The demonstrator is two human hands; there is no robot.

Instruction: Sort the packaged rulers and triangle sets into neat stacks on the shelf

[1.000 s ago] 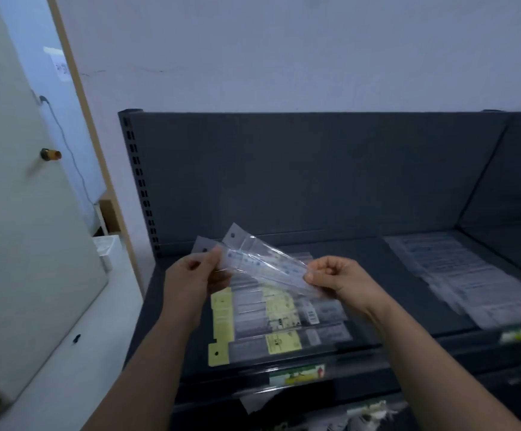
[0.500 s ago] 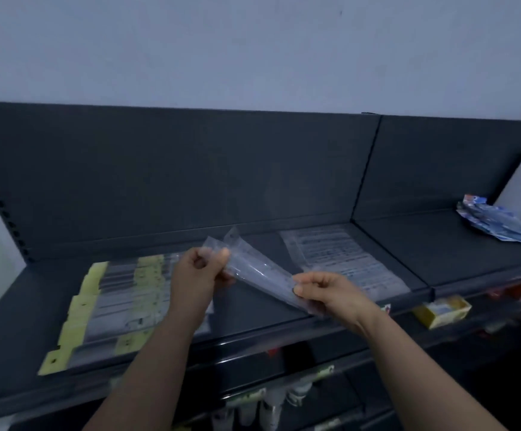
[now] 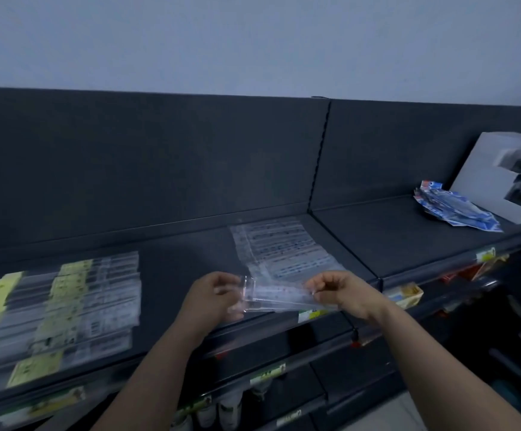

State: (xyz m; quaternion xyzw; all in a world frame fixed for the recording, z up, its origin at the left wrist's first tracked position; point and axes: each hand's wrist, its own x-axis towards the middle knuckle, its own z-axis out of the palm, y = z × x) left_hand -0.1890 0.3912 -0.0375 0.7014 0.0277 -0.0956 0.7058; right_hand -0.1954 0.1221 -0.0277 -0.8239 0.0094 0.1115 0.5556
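A clear packaged ruler (image 3: 276, 295) is held level between both hands, just above the front of the dark shelf (image 3: 184, 259). My left hand (image 3: 214, 295) grips its left end and my right hand (image 3: 337, 290) pinches its right end. Right behind the held ruler lies a flat stack of clear packaged rulers (image 3: 279, 248) with blue print. On the shelf's left sits a spread of rulers with yellow header cards (image 3: 60, 303).
A pile of blue-and-white packets (image 3: 456, 209) lies on the right shelf section beside a white display box (image 3: 502, 178). A yellow box (image 3: 407, 293) and bottles sit on lower shelves. Price tags line the shelf's front edge.
The view has swung right, away from the yellow-carded rulers. Both hands have carried the clear ruler rightward and lowered it level in front of the clear stack.
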